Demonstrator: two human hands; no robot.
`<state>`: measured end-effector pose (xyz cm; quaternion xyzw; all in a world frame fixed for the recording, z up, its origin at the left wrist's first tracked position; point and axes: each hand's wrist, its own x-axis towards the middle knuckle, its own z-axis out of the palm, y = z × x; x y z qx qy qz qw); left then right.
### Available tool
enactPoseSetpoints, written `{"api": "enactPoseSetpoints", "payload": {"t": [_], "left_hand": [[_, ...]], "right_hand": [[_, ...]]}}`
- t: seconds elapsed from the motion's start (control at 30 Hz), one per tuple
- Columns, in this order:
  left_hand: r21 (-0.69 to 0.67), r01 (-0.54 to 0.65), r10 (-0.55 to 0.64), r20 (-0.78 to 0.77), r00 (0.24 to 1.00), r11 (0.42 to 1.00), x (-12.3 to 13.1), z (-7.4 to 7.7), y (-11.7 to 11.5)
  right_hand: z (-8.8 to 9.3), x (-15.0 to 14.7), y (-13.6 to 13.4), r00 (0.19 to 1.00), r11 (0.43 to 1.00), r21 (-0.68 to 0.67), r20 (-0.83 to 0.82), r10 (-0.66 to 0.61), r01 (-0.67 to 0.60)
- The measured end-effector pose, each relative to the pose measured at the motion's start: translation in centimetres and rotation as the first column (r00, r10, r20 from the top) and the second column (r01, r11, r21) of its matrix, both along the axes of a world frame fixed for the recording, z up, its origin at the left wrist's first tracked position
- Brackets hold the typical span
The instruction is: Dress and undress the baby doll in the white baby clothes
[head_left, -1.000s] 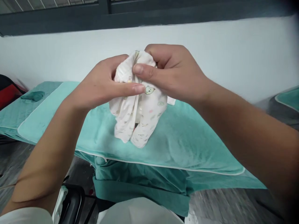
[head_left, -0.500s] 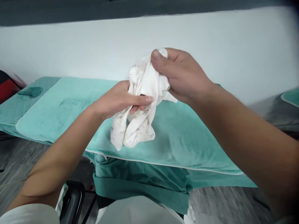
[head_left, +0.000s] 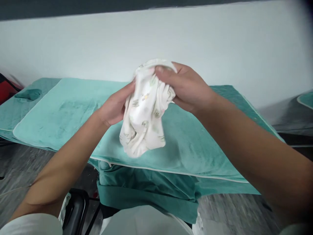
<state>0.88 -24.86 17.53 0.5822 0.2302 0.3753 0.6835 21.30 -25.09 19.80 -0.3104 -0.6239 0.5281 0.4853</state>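
A small white printed baby garment (head_left: 144,111) hangs bunched in the air between my hands, with little green and yellow figures on the cloth. My left hand (head_left: 117,102) grips its left edge; the fingers are hidden behind the fabric. At the upper right, my right hand (head_left: 187,85) pinches the top edge, thumb in front. The lower end of the garment dangles in loose folds over the green bed cover. Its exact cut cannot be made out in this bunched state.
Beneath my hands a massage bed with a green plush cover (head_left: 61,114) runs along the white wall (head_left: 97,49). A face hole (head_left: 29,94) is at its left end. A black chair (head_left: 75,209) stands at the lower left, and a red and black object (head_left: 6,89) at far left.
The garment has been turned, so its printed side now faces me. My left thumb has moved from across its front to its left edge, and my right hand is slightly lower.
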Motion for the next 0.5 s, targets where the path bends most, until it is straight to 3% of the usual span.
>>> {"api": "enactPoseSetpoints", "payload": {"t": [0.13,0.23,0.3,0.4,0.43,0.5], "left_hand": [[0.033,0.063,-0.058,-0.123,0.991,0.997,-1.0,-0.7,-0.2],[0.059,-0.062,0.067,-0.1,0.993,0.996,-0.8,-0.7,-0.3],[0.063,-0.146,0.148,-0.02,0.989,0.987,-0.2,-0.5,-0.1],[0.049,-0.196,0.194,0.037,0.98,0.979,0.5,-0.6,0.4],[0.044,-0.204,0.202,0.044,0.978,0.978,0.5,-0.8,0.5],[0.039,-0.194,0.192,0.037,0.981,0.98,0.2,-1.3,0.8]], "right_hand": [[-0.4,-0.3,0.7,0.992,1.0,0.013,-0.126,-0.017,0.019],[-1.4,-0.1,0.6,0.997,0.999,-0.041,-0.081,-0.012,0.008],[-2.3,0.2,0.4,0.993,0.99,-0.085,0.014,0.114,-0.113],[-3.2,0.3,0.2,0.921,0.926,-0.171,0.146,0.361,-0.336],[-3.3,0.2,0.3,0.917,0.923,-0.171,0.149,0.37,-0.345],[-3.1,-0.1,0.5,0.963,0.962,-0.103,0.07,0.261,-0.253]]}}
